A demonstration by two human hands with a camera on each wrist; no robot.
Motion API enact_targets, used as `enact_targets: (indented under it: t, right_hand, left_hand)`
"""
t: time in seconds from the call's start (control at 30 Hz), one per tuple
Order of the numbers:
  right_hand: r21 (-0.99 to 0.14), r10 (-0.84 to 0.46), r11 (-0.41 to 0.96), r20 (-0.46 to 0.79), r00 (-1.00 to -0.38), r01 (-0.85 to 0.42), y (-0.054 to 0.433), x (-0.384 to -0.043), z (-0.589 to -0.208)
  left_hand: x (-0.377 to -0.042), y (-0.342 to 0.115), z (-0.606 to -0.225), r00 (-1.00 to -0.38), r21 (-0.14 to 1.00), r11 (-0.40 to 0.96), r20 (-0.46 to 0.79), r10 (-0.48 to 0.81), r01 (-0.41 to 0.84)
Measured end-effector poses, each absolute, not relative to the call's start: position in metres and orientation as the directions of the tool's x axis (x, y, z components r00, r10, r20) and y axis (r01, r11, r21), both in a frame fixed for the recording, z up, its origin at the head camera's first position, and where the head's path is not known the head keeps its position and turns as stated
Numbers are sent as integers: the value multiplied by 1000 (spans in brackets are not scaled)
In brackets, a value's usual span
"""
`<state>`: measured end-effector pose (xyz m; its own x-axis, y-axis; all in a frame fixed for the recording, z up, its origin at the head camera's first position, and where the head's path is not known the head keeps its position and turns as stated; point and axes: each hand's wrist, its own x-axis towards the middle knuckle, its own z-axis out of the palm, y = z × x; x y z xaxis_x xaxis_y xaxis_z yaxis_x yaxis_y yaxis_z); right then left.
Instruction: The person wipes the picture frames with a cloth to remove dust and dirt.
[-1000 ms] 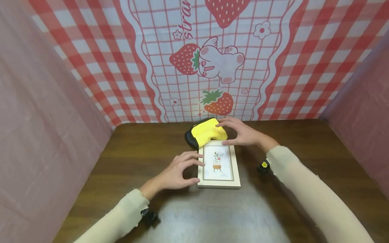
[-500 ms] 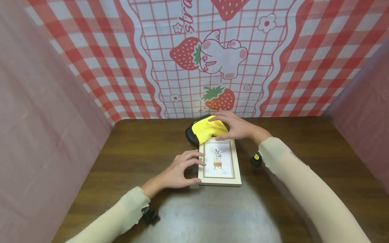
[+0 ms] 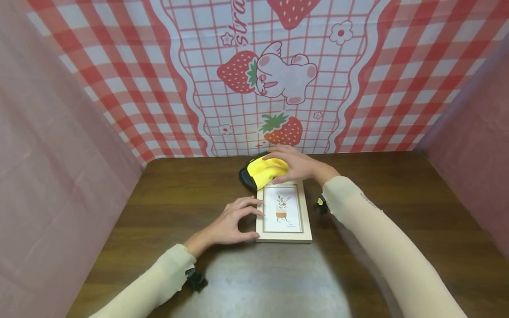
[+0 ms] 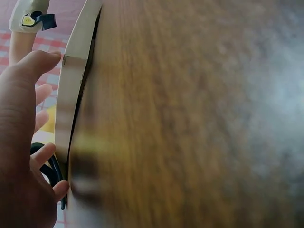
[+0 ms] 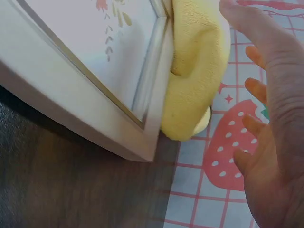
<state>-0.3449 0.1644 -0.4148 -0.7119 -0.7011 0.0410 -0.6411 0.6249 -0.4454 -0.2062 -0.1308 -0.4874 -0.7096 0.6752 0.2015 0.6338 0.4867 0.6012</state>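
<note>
A cream picture frame (image 3: 284, 237) with a potted-plant print lies face up on the table. Folded against its far end is a soft yellow cloth (image 3: 265, 170) with black edging. My left hand (image 3: 227, 225) rests beside the frame, fingertips at its left edge and thumb near the front left corner. In the left wrist view, the thumb (image 4: 50, 59) points at the frame's side (image 4: 71, 80). My right hand (image 3: 296, 164) arches over the right part of the cloth, fingers spread. In the right wrist view, the thumb tip comes close to the cloth (image 5: 197, 76), with the fingers beyond it.
The brown wooden table (image 3: 179, 181) carries the frame and cloth. Behind it hangs a red-checked strawberry curtain (image 3: 159, 110), with pink cloth walls (image 3: 71, 154) on both sides. Small black wrist cameras (image 3: 196, 279) hang below each sleeve.
My right hand has moved left, further over the yellow cloth and past the frame's far right corner. My left hand stays at the frame's left edge. The frame and cloth lie where they were.
</note>
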Motion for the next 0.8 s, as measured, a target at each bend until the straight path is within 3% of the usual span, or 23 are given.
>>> enact_targets:
  t: [0.4, 0.63, 0.8]
  right_hand:
    - [-428, -686, 652, 16, -727, -625, 149, -349, -432]
    - [-413, -707, 661, -63, -705, -626, 143, -347, -438]
    - [-391, -664, 720, -150, -732, -573, 143, -343, -438]
  left_hand:
    - [-211, -134, -489, -715, 566, 513, 213, 666, 646]
    - [-212, -132, -490, -726, 570, 534, 171, 666, 624]
    - [-211, -132, -489, -732, 594, 534, 143, 666, 602]
